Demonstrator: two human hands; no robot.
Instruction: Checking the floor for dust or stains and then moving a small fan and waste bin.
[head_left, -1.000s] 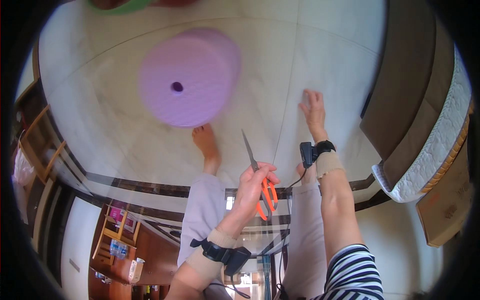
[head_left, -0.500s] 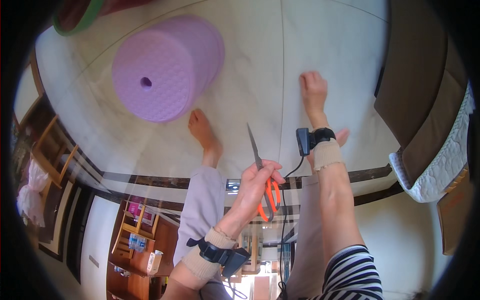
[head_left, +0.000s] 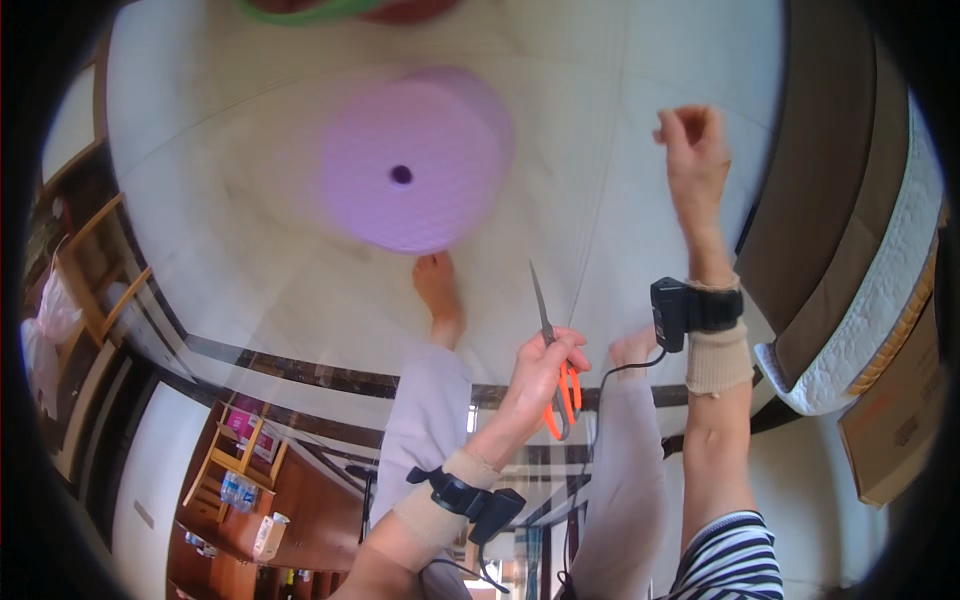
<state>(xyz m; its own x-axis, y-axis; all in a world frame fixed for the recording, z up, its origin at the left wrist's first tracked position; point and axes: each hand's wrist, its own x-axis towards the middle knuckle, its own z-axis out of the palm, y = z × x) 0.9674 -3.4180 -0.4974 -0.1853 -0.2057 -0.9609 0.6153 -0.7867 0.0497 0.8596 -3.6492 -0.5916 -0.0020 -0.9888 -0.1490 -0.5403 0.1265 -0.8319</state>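
Right hand (head_left: 697, 160) higher above pale floor (head_left: 580, 140)

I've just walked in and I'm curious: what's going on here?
Someone is holding orange-handled scissors in the left-hand grip, blades seemingly closed and pointing away from the body. The right-hand grip is out to the right, with fingers curled and nothing visible in it. A purple round stool with a hole in its top stands on the floor just beyond the bare left foot.
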